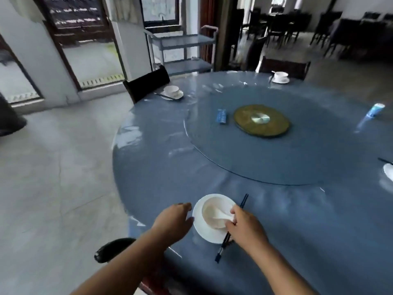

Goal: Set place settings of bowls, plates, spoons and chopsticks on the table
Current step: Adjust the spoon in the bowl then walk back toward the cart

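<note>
Right hand (pixel 244 225) fingers pinching spoon (pixel 221 216) in bowl (pixel 212 211) on plate (pixel 204 231), lower centre; left hand (pixel 174 220) open, empty beside; chopsticks (pixel 230 228) on desk (pixel 276 209).

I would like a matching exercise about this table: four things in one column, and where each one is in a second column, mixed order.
Things:
1. white ceramic spoon
2. dark pair of chopsticks
3. small blue packet
4. round brass-coloured disc

Places:
A. centre of the glass turntable
B. just left of that disc
C. inside the white bowl
D. right of the white round plate, under the right hand

Pairs: 1-C, 2-D, 3-B, 4-A
</note>
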